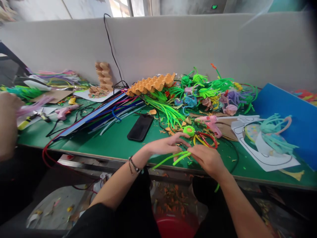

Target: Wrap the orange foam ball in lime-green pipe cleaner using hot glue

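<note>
Bright green pipe cleaners (182, 157) are pinched in the fingers of my right hand (207, 159), just above the table's front edge. Their free ends point left, under my left hand. My left hand (168, 144) has its fingers stretched out and apart, with fingertips close to those of my right hand; its thumb is mostly hidden. Right behind the hands lie a coiled green piece (189, 130) and red-handled scissors (209, 140). A pink glue gun (210, 124) rests beyond them.
On the green table (119, 145) are a black phone (140, 127), bundled pipe cleaners (168, 110), an egg tray (151, 84) and a blue board (284, 122). Paper (267, 162) lies at right. Another person's arm (8, 125) is at left, near a second glue gun (64, 112).
</note>
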{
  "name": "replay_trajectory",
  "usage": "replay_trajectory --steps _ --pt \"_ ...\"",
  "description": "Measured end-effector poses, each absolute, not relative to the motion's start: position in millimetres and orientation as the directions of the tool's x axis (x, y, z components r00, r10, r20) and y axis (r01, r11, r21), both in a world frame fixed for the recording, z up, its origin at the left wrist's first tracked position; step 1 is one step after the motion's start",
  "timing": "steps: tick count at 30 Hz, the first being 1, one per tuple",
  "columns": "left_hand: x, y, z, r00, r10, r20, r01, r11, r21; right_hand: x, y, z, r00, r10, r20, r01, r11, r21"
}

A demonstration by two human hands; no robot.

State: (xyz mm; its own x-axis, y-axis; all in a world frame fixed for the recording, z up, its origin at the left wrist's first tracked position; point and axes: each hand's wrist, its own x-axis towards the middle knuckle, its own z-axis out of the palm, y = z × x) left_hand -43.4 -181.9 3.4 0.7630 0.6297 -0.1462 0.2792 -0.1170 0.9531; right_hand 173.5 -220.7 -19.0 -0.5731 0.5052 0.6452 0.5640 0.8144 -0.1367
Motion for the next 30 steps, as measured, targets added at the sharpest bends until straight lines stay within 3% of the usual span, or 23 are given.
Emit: replay_trajectory --steps 1,2,3,6,8,17,25,27,30 --pt "-53 -177 5 0.643 0.749 -0.159 0.507 -0.262 0.821 176 -220 -19 -0.567 0.511 0.646 0.574 0.808 -0.135" --pt "-64 -171 7 0.446 0.888 -0.116 0.745 -0.296 0.598 178 -219 -18 -0.552 0.518 0.653 0.586 0.798 -0.138" --pt "-76 -163 7 0.293 0.954 -0.060 0.835 -0.225 0.503 180 -219 -18 -0.532 0.527 0.663 0.599 0.787 -0.145" --pt "-114 -140 1 -0.076 0.996 0.046 0.934 0.055 0.354 184 -216 -20 -0.496 0.533 0.686 0.611 0.775 -0.160" --pt "-131 -126 -7 -0.198 0.980 0.020 0.939 0.183 0.292 184 -216 -22 -0.501 0.538 0.678 0.606 0.777 -0.170" --pt "-116 -114 -26 -0.239 0.969 0.062 0.963 0.228 0.144 177 -216 -24 -0.507 0.604 0.616 0.578 0.768 -0.277" --pt "-118 -115 -23 -0.237 0.969 0.069 0.955 0.219 0.201 170 -212 -27 -0.506 0.664 0.550 0.601 0.729 -0.328" --pt "-109 -125 -16 -0.190 0.977 0.096 0.956 0.162 0.244 169 -211 -28 -0.540 0.674 0.504 0.625 0.722 -0.297" --pt "-80 -152 -4 0.041 0.986 0.163 0.944 -0.091 0.317 168 -209 -28 -0.570 0.685 0.454 0.651 0.713 -0.259"
